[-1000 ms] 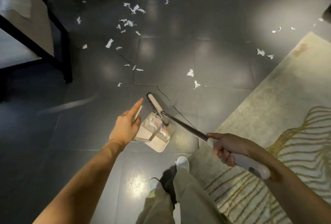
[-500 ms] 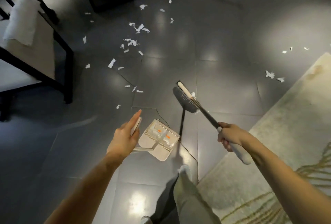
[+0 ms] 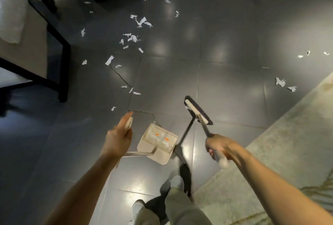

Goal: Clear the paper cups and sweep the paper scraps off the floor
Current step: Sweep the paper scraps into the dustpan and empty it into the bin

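The pan (image 3: 157,144) may tip and spill scraps (image 3: 153,135): left hand (image 3: 118,139) holds it loosely, right hand (image 3: 222,146) grips broom (image 3: 198,112).

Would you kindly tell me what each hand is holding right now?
The left hand holds the dustpan by the top of its handle.
The right hand grips the broom by its handle.

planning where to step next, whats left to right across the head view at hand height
black-framed furniture → left hand → dustpan → broom → rug
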### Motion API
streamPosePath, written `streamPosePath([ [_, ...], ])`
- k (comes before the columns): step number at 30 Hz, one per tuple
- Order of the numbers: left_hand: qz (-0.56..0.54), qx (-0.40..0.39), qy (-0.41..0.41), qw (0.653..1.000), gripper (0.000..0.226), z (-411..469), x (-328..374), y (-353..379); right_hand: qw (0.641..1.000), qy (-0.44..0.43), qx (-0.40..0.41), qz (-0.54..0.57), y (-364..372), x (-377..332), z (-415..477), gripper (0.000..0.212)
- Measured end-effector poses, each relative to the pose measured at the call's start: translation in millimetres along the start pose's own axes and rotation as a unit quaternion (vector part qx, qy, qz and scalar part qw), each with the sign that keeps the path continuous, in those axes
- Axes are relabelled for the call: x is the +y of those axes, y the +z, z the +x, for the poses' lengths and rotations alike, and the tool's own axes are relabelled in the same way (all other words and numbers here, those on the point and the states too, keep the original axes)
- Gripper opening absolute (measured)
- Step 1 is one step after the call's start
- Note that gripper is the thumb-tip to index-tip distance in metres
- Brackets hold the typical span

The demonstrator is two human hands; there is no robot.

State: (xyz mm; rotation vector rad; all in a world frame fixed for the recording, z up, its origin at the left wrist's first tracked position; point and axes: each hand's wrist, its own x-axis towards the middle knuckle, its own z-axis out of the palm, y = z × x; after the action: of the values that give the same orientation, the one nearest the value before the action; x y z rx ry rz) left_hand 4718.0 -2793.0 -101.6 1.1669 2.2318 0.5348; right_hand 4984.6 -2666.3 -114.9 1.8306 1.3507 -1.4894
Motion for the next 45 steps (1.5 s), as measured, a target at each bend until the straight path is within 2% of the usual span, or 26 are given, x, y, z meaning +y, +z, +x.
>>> streamPosePath([
  [2,0.002,0.001,0.003,1.000,0.049,-1.2,2.2,3.0,0.999,-0.018,-0.019,-0.037,22.8,-0.9,-12.6,0.026],
  [4,-0.008,0.006,0.003,1.000,0.048,-3.0,2.0,3.9,0.998,-0.009,-0.060,0.003,44.5,2.6,-21.0,0.043],
  [6,-0.015,0.013,0.009,1.000,0.049,-5.0,-0.6,4.6,0.996,0.004,-0.091,0.014,59.3,5.0,-28.2,0.050],
  [11,0.007,0.005,-0.002,1.000,0.047,-20.3,-12.5,2.0,0.987,-0.013,-0.158,-0.032,66.7,-0.3,-53.2,0.014],
  [16,0.031,0.016,-0.007,0.999,0.048,-40.2,-34.3,-12.8,0.980,-0.003,-0.195,0.024,48.3,-21.7,-89.0,0.013],
  [24,-0.034,0.093,-0.091,0.991,0.046,-59.1,-85.5,-66.7,0.976,-0.053,-0.179,0.114,41.2,-70.6,-99.7,0.050],
  [28,-0.045,0.135,-0.113,0.983,0.044,-55.5,-107.5,-93.1,0.973,-0.080,-0.168,0.137,44.9,-106.2,-83.2,0.061],
  [32,-0.043,0.158,-0.117,0.980,0.044,-36.3,-125.7,-116.7,0.975,-0.107,-0.151,0.124,54.4,-154.1,-63.9,0.064],
  [37,-0.071,0.165,-0.128,0.975,0.048,1.1,-167.9,-151.4,0.982,-0.157,-0.099,0.043,87.1,-220.9,-27.9,0.062],
  [42,-0.144,0.146,-0.153,0.967,0.053,41.6,-206.2,-184.9,0.989,-0.129,-0.065,0.018,110.0,-302.1,36.5,0.063],
  [45,-0.137,0.133,-0.156,0.969,0.054,57.1,-226.1,-200.4,0.991,-0.112,-0.071,0.000,119.2,-348.4,65.4,0.049],
])
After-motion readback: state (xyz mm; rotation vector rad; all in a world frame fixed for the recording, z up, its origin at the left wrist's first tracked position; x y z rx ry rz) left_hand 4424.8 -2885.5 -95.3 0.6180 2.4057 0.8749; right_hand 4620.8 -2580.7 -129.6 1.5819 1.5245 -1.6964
